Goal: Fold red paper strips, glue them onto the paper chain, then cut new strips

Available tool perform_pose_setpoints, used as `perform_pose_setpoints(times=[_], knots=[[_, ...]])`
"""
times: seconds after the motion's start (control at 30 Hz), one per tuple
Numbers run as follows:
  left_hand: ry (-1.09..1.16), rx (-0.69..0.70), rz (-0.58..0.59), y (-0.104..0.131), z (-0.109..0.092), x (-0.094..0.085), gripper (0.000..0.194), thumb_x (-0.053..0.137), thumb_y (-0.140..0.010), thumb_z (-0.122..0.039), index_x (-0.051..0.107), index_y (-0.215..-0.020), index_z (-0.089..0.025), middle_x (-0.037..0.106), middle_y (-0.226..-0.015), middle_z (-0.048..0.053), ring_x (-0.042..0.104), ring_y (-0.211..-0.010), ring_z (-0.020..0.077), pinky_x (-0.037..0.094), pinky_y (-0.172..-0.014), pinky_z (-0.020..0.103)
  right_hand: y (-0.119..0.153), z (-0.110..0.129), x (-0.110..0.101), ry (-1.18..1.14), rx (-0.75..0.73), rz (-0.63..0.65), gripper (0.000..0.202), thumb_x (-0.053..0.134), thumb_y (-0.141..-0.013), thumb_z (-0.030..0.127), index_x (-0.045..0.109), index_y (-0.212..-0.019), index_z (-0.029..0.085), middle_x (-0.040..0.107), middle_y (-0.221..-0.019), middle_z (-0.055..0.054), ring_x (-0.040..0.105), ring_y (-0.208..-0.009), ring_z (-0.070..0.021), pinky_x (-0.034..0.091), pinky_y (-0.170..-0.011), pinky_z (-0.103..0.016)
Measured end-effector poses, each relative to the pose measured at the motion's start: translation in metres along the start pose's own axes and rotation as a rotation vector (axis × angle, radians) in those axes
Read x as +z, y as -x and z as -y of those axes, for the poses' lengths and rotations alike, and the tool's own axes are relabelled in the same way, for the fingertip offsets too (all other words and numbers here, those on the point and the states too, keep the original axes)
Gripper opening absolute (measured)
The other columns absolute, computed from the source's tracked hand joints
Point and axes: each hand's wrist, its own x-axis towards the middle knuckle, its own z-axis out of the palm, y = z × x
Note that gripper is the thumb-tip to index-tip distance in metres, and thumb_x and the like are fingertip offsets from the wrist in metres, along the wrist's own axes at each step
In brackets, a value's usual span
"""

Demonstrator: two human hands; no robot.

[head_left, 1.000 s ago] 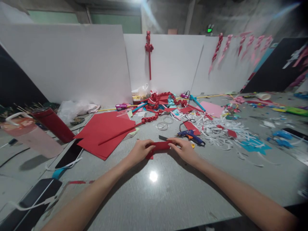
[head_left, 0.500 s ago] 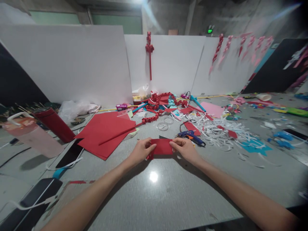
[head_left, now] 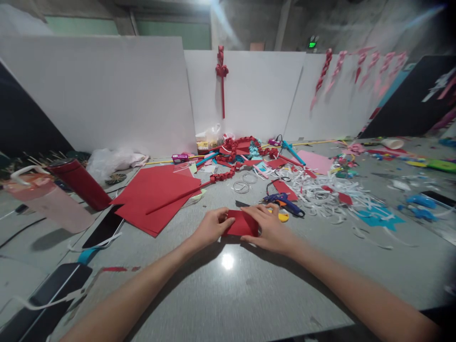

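Observation:
A small rectangle of red paper point(head_left: 241, 224) is held between both hands, just above the grey table. My left hand point(head_left: 213, 225) pinches its left end, thumb on top. My right hand point(head_left: 271, 228) spans the right end, with fingers along the far edge and thumb at the near edge. Behind my right hand lie a blue glue gun point(head_left: 285, 202) and a yellow scissor handle point(head_left: 283, 216). Left of the hands rest large red paper sheets point(head_left: 156, 190) with a thin red stick across them.
White paper strips point(head_left: 331, 194) litter the right side. A red braided paper chain point(head_left: 224, 176) and wire rings point(head_left: 241, 187) lie ahead. At left stand a pink bottle point(head_left: 50, 204) and a red flask point(head_left: 83, 185), near a phone point(head_left: 103, 228). White boards point(head_left: 245, 95) rise behind.
My right hand has shifted from pinching the paper's right corner to spanning its far and near edges. The paper tilts and curves slightly. More of the yellow scissor handle shows.

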Motion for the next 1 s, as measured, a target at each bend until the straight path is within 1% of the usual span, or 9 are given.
perform_pose_setpoints(times=[0.2, 0.4, 0.53, 0.6, 0.63, 0.73, 0.83, 0.93, 1.0], knots=[[0.064, -0.038, 0.014, 0.0, 0.001, 0.0, 0.025, 0.063, -0.093, -0.041, 0.064, -0.088, -0.016, 0.063, -0.071, 0.002, 0.053, -0.06, 0.0131, 0.034, -0.055, 0.025, 0.0, 0.003, -0.003, -0.025, -0.003, -0.005, 0.063, 0.073, -0.09, 0.05, 0.057, -0.146, 0.026, 0.069, -0.135, -0.015, 0.061, -0.121, -0.0353, 0.03, -0.111, -0.06], [0.176, -0.064, 0.056, 0.002, -0.005, -0.001, 0.041, 0.053, -0.1, -0.055, 0.065, -0.107, -0.017, 0.062, -0.069, 0.0, 0.053, -0.054, 0.0121, 0.041, -0.053, 0.025, 0.002, -0.003, 0.003, -0.124, 0.011, -0.033, 0.046, 0.063, -0.099, 0.043, 0.059, -0.143, 0.03, 0.073, -0.131, -0.011, 0.065, -0.119, -0.0309, 0.035, -0.11, -0.055], [0.047, 0.057, 0.042, 0.008, -0.013, -0.003, 0.043, 0.073, -0.089, -0.046, 0.066, -0.123, -0.021, 0.073, -0.096, 0.007, 0.065, -0.074, 0.0157, 0.052, -0.068, 0.028, 0.002, -0.006, 0.007, -0.19, 0.043, -0.056, 0.036, 0.058, -0.103, 0.041, 0.065, -0.136, 0.03, 0.075, -0.125, -0.009, 0.068, -0.112, -0.0281, 0.037, -0.109, -0.054], [-0.026, 0.104, 0.007, 0.01, -0.014, -0.003, 0.041, 0.08, -0.084, -0.039, 0.069, -0.118, -0.02, 0.074, -0.105, 0.009, 0.067, -0.085, 0.0182, 0.053, -0.076, 0.03, 0.002, -0.006, 0.008, -0.217, 0.053, -0.061, 0.031, 0.058, -0.103, 0.041, 0.069, -0.13, 0.03, 0.077, -0.121, -0.008, 0.069, -0.108, -0.0273, 0.038, -0.108, -0.053], [-0.037, 0.106, 0.0, 0.01, -0.014, -0.003, 0.036, 0.079, -0.085, -0.038, 0.071, -0.114, -0.019, 0.075, -0.103, 0.009, 0.067, -0.085, 0.0186, 0.053, -0.077, 0.031, 0.001, -0.005, 0.008, -0.232, 0.054, -0.058, 0.029, 0.057, -0.103, 0.041, 0.071, -0.127, 0.03, 0.078, -0.118, -0.007, 0.07, -0.105, -0.0267, 0.039, -0.107, -0.053], [-0.013, 0.072, -0.002, 0.01, -0.01, -0.002, 0.023, 0.07, -0.092, -0.037, 0.074, -0.102, -0.017, 0.072, -0.084, 0.005, 0.063, -0.07, 0.0154, 0.049, -0.065, 0.027, 0.001, -0.003, 0.009, -0.278, 0.052, -0.045, 0.026, 0.057, -0.104, 0.04, 0.075, -0.119, 0.03, 0.08, -0.112, -0.006, 0.072, -0.098, -0.0247, 0.042, -0.106, -0.051], [0.021, 0.031, -0.033, 0.008, -0.006, 0.001, 0.023, 0.07, -0.091, -0.039, 0.074, -0.093, -0.016, 0.066, -0.071, 0.002, 0.056, -0.059, 0.0125, 0.045, -0.057, 0.025, 0.001, -0.001, 0.01, -0.329, 0.077, -0.054, 0.026, 0.061, -0.102, 0.042, 0.076, -0.117, 0.029, 0.08, -0.111, -0.007, 0.071, -0.098, -0.0257, 0.045, -0.104, -0.053], [0.11, -0.034, -0.086, 0.007, -0.005, 0.002, 0.027, 0.073, -0.089, -0.043, 0.074, -0.089, -0.016, 0.065, -0.068, 0.002, 0.056, -0.055, 0.012, 0.046, -0.054, 0.025, 0.001, -0.003, 0.012, -0.396, 0.174, -0.092, 0.03, 0.072, -0.093, 0.046, 0.076, -0.118, 0.03, 0.078, -0.115, -0.01, 0.07, -0.105, -0.0307, 0.052, -0.097, -0.055], [0.183, -0.076, -0.115, 0.006, -0.005, 0.003, 0.029, 0.075, -0.087, -0.045, 0.073, -0.089, -0.015, 0.066, -0.067, 0.002, 0.058, -0.053, 0.0123, 0.047, -0.053, 0.025, 0.001, -0.006, 0.012, -0.462, 0.261, -0.093, 0.033, 0.078, -0.087, 0.047, 0.078, -0.115, 0.03, 0.077, -0.112, -0.011, 0.07, -0.103, -0.032, 0.057, -0.089, -0.053]])
